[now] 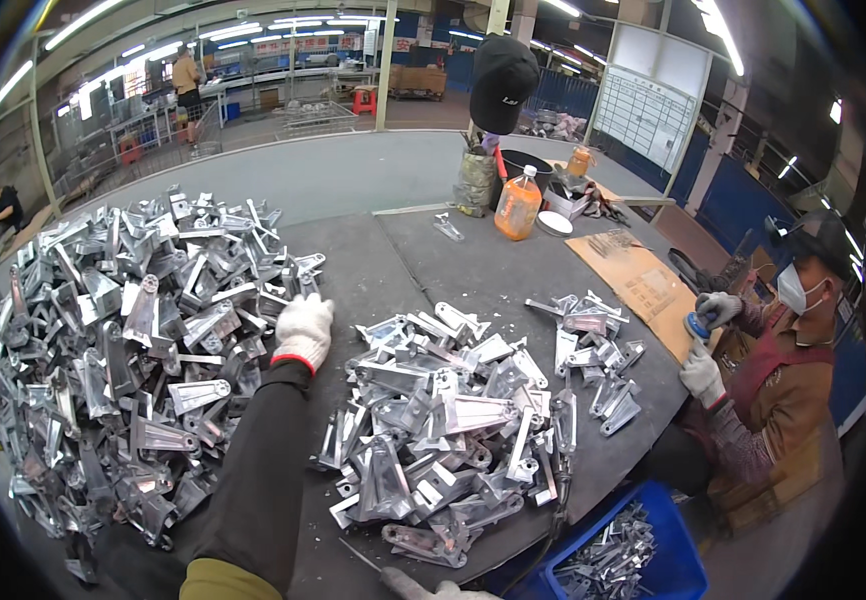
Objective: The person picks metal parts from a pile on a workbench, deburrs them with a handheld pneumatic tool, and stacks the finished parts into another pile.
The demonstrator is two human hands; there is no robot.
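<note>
My left hand [304, 329], in a white knit glove with a red cuff, reaches to the right edge of a large heap of silvery cast metal brackets [168, 436]. Its fingers curl down beside the brackets there; what they hold, if anything, is hidden. At the lower edge my right hand [443, 591], gloved and only partly in view, is closed on a thin, pointed metal tool [360, 555]. The tool points up and left, just below a second, smaller pile of the same brackets [473, 412] in the table's middle.
A co-worker [778, 385] in mask and gloves sits at the right, holding a small blue round thing [696, 325]. Nearby are a small bracket group [593, 350], cardboard [638, 285], an orange bottle [518, 205] and a blue bin [683, 560] of metal parts.
</note>
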